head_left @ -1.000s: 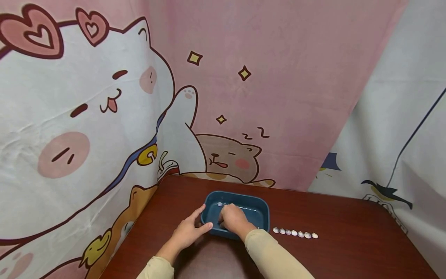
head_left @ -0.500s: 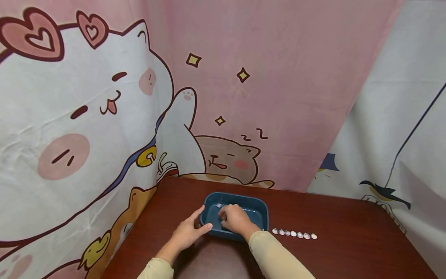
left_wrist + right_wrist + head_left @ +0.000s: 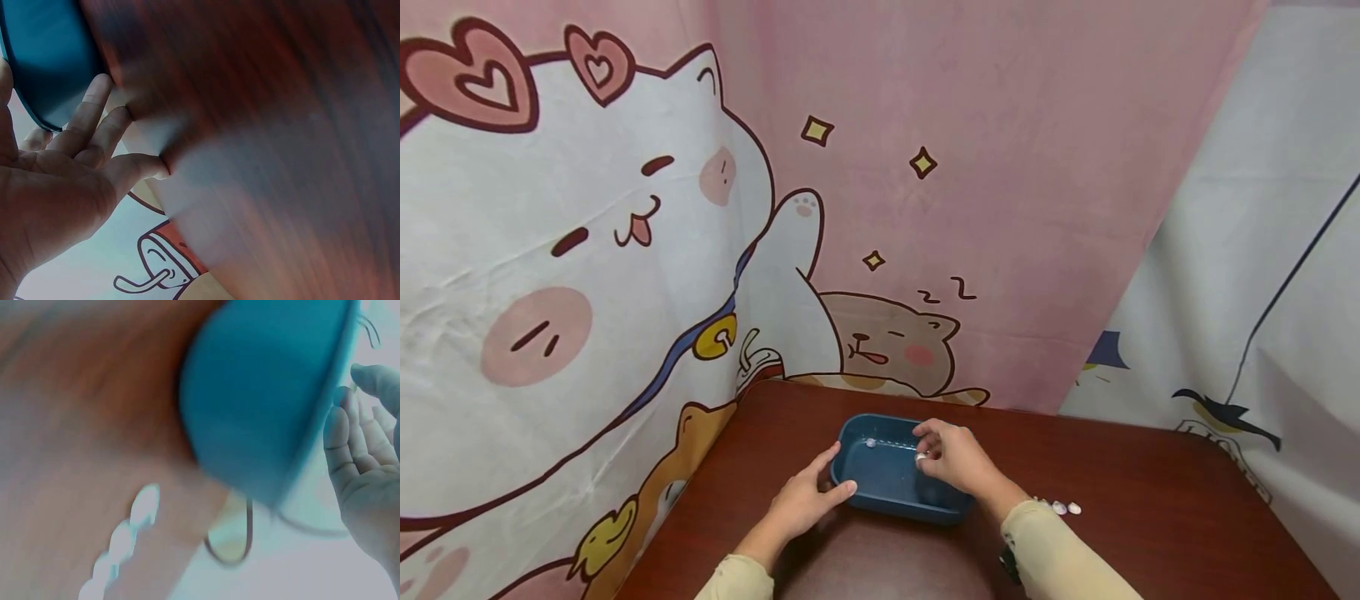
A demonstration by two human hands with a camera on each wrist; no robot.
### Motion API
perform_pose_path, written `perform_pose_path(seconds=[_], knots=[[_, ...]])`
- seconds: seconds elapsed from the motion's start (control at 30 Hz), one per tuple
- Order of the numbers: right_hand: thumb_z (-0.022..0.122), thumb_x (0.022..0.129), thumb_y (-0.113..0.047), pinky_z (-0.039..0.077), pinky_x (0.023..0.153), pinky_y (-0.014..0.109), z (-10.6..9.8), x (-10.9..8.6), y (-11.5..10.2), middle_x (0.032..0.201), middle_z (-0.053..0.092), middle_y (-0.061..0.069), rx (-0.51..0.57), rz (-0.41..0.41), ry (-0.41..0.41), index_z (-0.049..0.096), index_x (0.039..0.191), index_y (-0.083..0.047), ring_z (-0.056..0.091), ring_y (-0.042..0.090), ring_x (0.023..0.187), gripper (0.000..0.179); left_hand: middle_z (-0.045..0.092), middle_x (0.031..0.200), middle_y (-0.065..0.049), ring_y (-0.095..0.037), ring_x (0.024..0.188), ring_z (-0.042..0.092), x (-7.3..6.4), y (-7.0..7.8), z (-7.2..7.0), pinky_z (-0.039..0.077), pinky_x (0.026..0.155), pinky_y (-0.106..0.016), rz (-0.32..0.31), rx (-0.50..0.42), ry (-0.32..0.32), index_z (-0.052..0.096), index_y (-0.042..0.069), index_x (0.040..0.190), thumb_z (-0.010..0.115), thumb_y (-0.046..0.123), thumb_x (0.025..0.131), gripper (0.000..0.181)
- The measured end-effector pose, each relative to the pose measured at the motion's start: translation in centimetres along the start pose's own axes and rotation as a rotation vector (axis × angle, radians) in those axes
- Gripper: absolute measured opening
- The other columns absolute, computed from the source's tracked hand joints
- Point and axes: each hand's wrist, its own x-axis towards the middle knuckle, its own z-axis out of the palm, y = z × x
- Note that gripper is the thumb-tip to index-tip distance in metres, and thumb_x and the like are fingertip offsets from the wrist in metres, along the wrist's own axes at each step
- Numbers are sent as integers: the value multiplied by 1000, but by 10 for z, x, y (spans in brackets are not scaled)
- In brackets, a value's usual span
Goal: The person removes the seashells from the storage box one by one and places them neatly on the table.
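A blue rectangular plastic basin [image 3: 887, 506] stands on the table. My left hand [image 3: 805, 500] rests against its left end, thumb near the front rim and fingers spread along the side; the left wrist view shows those fingers fairly straight. Over the basin's right half, my right hand [image 3: 958, 458] pinches a small white seashell [image 3: 921, 457] between thumb and fingers. Another small pale shell [image 3: 871, 442] lies inside the basin near the back left. To the right on the table is a row of seashells [image 3: 1059, 507], its left part hidden by my right forearm.
The dark red-brown wooden table [image 3: 1150, 500] extends right past the shell row. Behind and left of it hangs a pink and white curtain [image 3: 1037, 208] with cartoon animals, meeting the table's edges.
My right hand has lifted from the basin's floor with a shell and moved right, so my forearm now covers part of the shell row. My left hand has stayed put.
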Motion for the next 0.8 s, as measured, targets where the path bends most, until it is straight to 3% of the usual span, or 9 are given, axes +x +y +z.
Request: perform_pose_path(seconds=[0.13, 0.3, 0.47, 0.6, 0.8], knots=[[85, 89, -6, 58, 73, 24, -42, -22, 27, 96, 75, -3, -32, 21, 64, 71, 124, -8, 69, 7, 85, 38, 62, 153, -19, -44, 131, 64, -1, 1, 0, 47, 99, -78, 13, 5, 2, 44, 31, 164, 77, 59, 93, 83], [86, 86, -6, 56, 71, 25, -95, -62, 81, 91, 74, -4, -129, 80, 136, 71, 122, -3, 67, 3, 80, 39, 63, 152, -19, -43, 131, 65, -1, 0, -2, 47, 99, -78, 13, 9, -2, 43, 31, 164, 76, 61, 93, 84], [87, 88, -13, 52, 68, 25, -135, -109, 133, 94, 75, -5, -201, 200, 128, 69, 126, -1, 66, -1, 80, 44, 63, 152, -20, -43, 129, 66, -2, 0, -2, 48, 99, -76, 18, 3, -2, 43, 30, 164, 76, 62, 92, 85], [86, 88, -13, 51, 68, 24, -148, -135, 162, 96, 75, -2, -189, 279, 70, 66, 130, 1, 63, -3, 80, 48, 62, 153, -19, -40, 127, 68, -2, 0, -2, 48, 99, -76, 20, 4, -2, 43, 30, 165, 76, 60, 93, 84], [88, 87, -13, 52, 69, 24, -141, -153, 186, 98, 76, -2, -131, 304, -6, 64, 132, 3, 63, -5, 80, 53, 60, 155, -19, -43, 131, 65, -2, 0, 0, 47, 101, -76, 6, 8, -1, 43, 31, 164, 76, 59, 93, 83]])
